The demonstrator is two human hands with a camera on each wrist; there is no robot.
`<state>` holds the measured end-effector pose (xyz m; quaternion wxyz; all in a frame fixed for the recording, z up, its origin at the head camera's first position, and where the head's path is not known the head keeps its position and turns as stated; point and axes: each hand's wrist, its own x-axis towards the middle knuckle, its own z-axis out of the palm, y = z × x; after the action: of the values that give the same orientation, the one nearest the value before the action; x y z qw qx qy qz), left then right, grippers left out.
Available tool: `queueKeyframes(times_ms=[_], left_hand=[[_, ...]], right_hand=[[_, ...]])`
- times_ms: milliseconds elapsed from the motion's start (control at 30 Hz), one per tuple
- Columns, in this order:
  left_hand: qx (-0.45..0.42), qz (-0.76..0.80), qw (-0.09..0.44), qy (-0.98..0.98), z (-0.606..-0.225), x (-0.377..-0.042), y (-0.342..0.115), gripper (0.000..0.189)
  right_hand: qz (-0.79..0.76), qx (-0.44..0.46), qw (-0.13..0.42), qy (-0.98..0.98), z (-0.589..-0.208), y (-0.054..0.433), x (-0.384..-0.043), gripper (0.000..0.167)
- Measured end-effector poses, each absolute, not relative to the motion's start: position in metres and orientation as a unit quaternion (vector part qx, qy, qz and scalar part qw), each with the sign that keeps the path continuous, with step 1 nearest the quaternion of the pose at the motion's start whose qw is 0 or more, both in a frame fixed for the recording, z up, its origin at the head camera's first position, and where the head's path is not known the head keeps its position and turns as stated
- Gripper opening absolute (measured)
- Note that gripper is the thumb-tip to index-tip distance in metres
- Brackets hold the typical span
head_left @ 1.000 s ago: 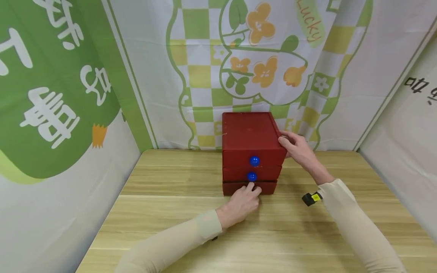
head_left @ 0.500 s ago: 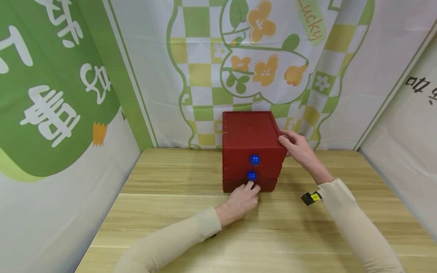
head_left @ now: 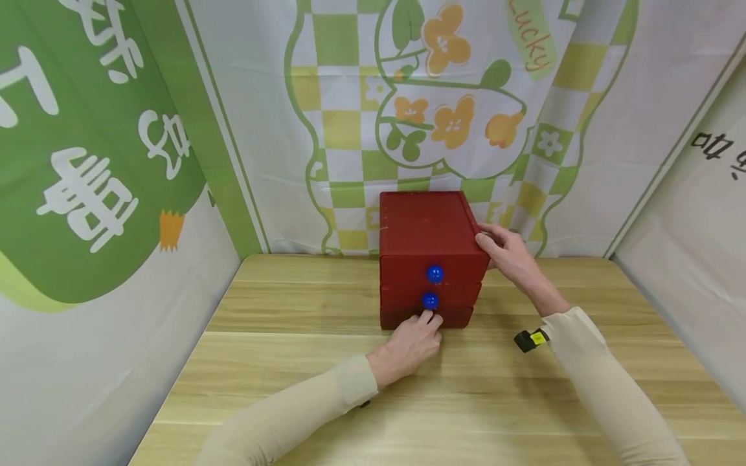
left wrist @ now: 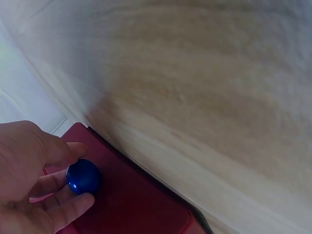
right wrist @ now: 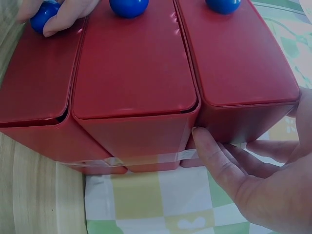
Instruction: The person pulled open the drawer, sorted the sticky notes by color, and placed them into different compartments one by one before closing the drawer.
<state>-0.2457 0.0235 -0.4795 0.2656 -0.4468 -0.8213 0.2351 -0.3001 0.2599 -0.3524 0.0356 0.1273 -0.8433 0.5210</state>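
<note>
A red three-drawer cabinet (head_left: 428, 223) stands on the table against the back curtain, its drawers flush or nearly so. Blue round knobs show on the top drawer (head_left: 436, 266) and the middle drawer (head_left: 402, 296). At the bottom drawer (head_left: 457, 317), my left hand (head_left: 412, 343) holds the knob (left wrist: 84, 176) between thumb and fingers, as the left wrist view shows. My right hand (head_left: 509, 252) rests against the cabinet's right side near the top, its thumb (right wrist: 212, 148) touching the side panel and its other fingers extended, partly hidden behind the cabinet in the head view.
The wood-grain table (head_left: 280, 362) spreads around the cabinet. A printed curtain (head_left: 344, 129) hangs right behind it, with a green-and-white panel (head_left: 116, 162) on the left. Clear tape (right wrist: 141, 160) runs across the cabinet's side.
The bottom drawer, slightly out a second ago with a dark gap along its top, has gone in with my left hand on its knob. My right hand stays in place.
</note>
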Motion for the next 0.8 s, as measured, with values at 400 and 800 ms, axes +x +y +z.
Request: queueKeyframes(times_ms=[400, 800], left_hand=[[-0.478, 0.169, 0.230, -0.830, -0.471, -0.249, 0.014, 0.012], [-0.538, 0.028, 0.181, -0.823, -0.440, -0.261, -0.019, 0.015]], right_hand=[[0.528, 0.124, 0.032, -0.840, -0.353, 0.258, -0.300, 0.060], [0.528, 0.131, 0.016, -0.839, -0.348, 0.261, -0.299, 0.061]])
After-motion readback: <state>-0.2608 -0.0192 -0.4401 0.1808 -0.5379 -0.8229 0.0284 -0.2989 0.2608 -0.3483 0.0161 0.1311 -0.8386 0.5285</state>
